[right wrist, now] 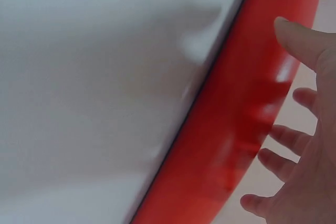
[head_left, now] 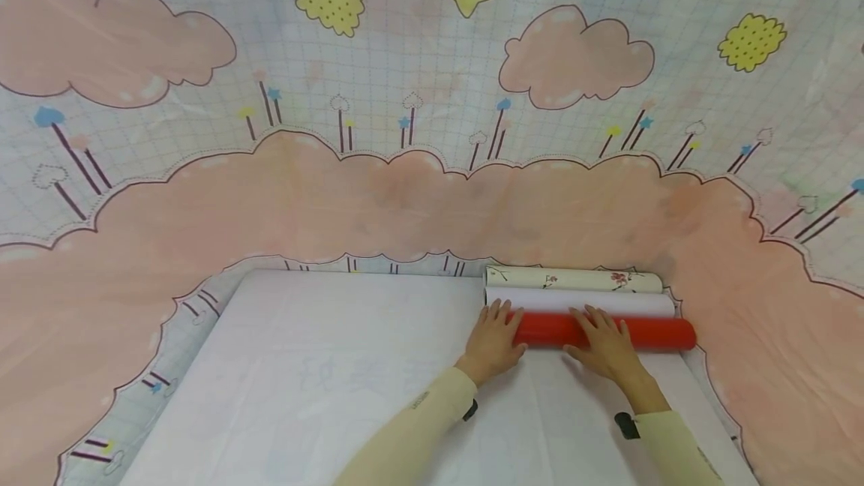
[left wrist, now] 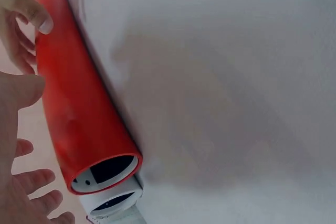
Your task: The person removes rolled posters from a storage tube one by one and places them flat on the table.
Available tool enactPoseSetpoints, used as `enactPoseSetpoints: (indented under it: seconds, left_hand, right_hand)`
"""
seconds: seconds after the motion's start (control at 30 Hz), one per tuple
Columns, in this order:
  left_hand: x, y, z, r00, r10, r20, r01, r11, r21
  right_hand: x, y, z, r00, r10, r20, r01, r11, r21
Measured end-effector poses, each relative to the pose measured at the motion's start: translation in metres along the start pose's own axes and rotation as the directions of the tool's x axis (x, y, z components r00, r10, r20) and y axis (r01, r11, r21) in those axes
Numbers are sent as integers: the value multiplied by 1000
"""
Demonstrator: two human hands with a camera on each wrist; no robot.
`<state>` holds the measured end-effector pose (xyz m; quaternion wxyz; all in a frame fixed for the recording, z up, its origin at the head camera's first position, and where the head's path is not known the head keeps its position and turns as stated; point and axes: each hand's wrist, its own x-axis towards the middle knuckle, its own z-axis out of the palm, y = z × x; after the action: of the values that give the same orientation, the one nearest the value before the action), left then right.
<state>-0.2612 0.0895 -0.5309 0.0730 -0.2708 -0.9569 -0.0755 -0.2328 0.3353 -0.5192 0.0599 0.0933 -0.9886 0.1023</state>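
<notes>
A red roll (head_left: 548, 329) with a hollow end lies across the right part of the white table, in front of two other rolls. My left hand (head_left: 495, 341) is at its left end, fingers spread and reaching over it. Farther right along the same roll is my right hand (head_left: 605, 345), its fingers loosely extended over the top. In the right wrist view the thumb overlaps the red surface (right wrist: 231, 108) and the fingertips are along its far edge. The left wrist view shows the open end of the red roll (left wrist: 107, 174) beside my spread left fingers.
Right behind the red roll lies a white roll (head_left: 583, 301), and behind that a cream roll (head_left: 574, 279) with a floral print. The white tabletop (head_left: 324, 366) extends to the left. Cloth printed with clouds (head_left: 405, 201) surrounds the table's back and sides.
</notes>
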Motion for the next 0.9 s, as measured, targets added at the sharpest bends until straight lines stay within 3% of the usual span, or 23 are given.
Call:
enactPoseSetpoints:
  seconds: [0.3, 0.53, 0.9]
  left_hand:
    - [0, 3, 4, 999, 33, 13, -34, 998, 54]
    - [1, 4, 9, 997, 69, -17, -67, 992, 106]
    - [-1, 7, 4, 995, 97, -4, -96, 989, 116]
  right_hand:
    - [-1, 6, 4, 1000, 0, 4, 0, 1000, -8]
    - [2, 5, 3, 1000, -29, -7, 29, 999, -16]
    - [-1, 4, 4, 997, -70, -26, 68, 996, -54]
